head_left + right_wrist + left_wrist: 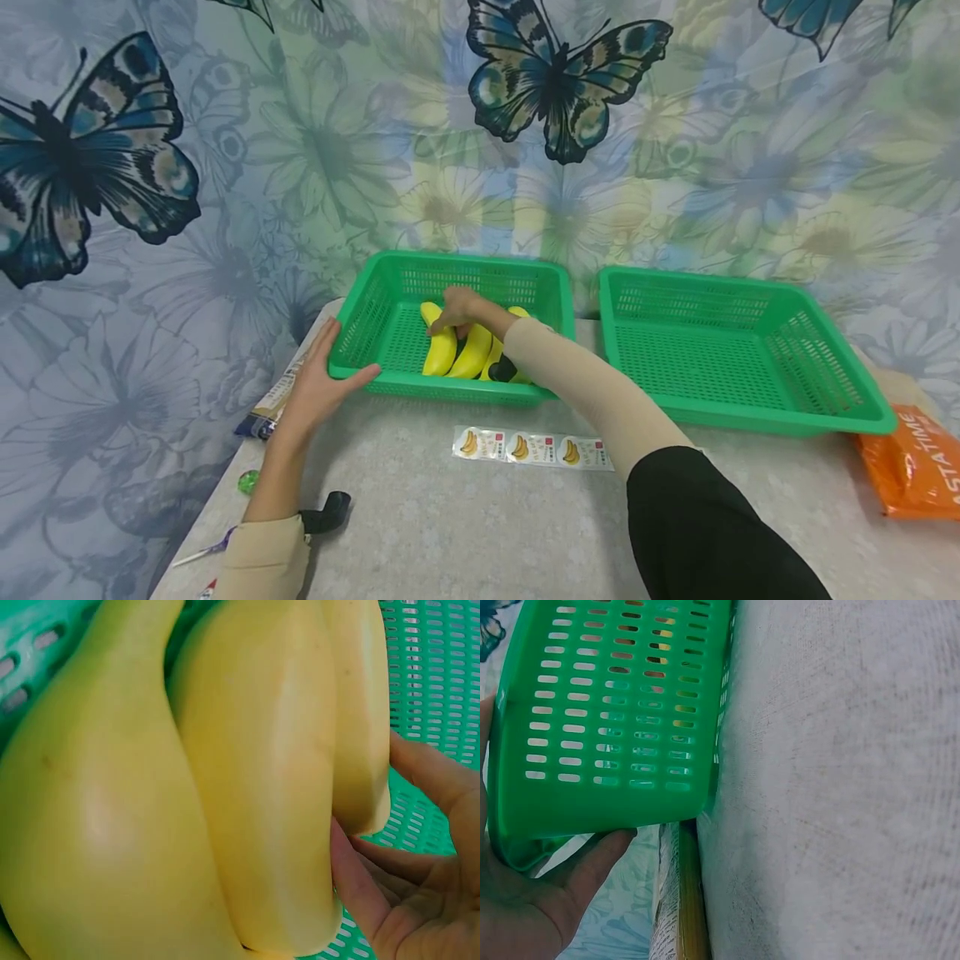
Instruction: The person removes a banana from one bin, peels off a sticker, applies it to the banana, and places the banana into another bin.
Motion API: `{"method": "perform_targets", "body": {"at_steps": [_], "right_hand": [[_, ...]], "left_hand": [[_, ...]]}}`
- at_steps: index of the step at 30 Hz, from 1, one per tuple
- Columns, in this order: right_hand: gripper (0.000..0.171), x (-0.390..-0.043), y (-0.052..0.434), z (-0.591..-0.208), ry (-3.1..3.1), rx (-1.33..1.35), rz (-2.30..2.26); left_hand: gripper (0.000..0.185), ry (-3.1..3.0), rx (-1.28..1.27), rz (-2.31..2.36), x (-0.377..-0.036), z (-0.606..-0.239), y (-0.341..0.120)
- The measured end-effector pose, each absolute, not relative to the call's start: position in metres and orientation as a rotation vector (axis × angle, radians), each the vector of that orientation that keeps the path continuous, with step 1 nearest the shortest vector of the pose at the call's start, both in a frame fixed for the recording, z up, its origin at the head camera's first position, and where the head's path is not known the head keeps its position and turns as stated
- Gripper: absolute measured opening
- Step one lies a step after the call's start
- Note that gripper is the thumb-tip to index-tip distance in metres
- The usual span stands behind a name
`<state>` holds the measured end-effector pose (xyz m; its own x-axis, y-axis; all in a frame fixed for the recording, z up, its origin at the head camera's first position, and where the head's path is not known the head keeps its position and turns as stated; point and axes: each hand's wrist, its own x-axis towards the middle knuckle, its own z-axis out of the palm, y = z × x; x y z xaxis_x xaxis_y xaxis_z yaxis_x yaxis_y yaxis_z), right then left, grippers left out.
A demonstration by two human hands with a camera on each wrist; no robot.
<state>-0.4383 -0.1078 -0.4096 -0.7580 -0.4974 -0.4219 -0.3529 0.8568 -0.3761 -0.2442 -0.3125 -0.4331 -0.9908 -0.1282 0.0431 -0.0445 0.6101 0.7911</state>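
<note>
Two hands are placed at one basket in the head view. Near left corner of the left basket (450, 388) is braced by the left hand (322, 387): fingers straight along the side, thumb spread at the near rim. Leftmost banana (441, 356) is in that basket, its upper part covered by the right hand (459, 308). Neighbouring bananas (471, 354) are lined up beside it, partly hidden by the right forearm. Sticker strip (531, 448) with banana prints is laid flat on the table (450, 533), near side of the basket. Right basket (787, 425) is set alongside, apart.

Left wrist view: corner is spanned by the hand, a finger laid against the wall below the rim. Basket is seated on the table.

Right wrist view: leftmost banana is pinched, finger on its outer side, thumb between it and the next one. Firmness cannot be told.

Step in hand is judged to be the grasp. Next move probably calls for grip to be firmed and banana lifted straight, neighbour not dragged, basket steadied by the other hand.
</note>
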Motion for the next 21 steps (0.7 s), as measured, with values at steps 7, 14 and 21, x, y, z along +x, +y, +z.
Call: {"method": "perform_targets", "body": {"at_steps": [7,14,21], "right_hand": [[0.047,-0.4377,-0.1079,-0.4107,2.544,-0.501,-0.492],[0.045,-0.434,-0.1084,-0.4128,2.53,-0.42,-0.581],[0.043,-0.4321,-0.1082,-0.4101,2.528,-0.415,-0.632]], "left_hand": [[0.105,-2.733,0.139,-1.334,-0.2453,-0.4322,-0.313],[0.105,-2.736,0.139,-1.344,-0.2439,-0.4333,-0.3134],[0.105,-2.735,0.141,-1.353,-0.243,-0.4321,-0.3145]]}}
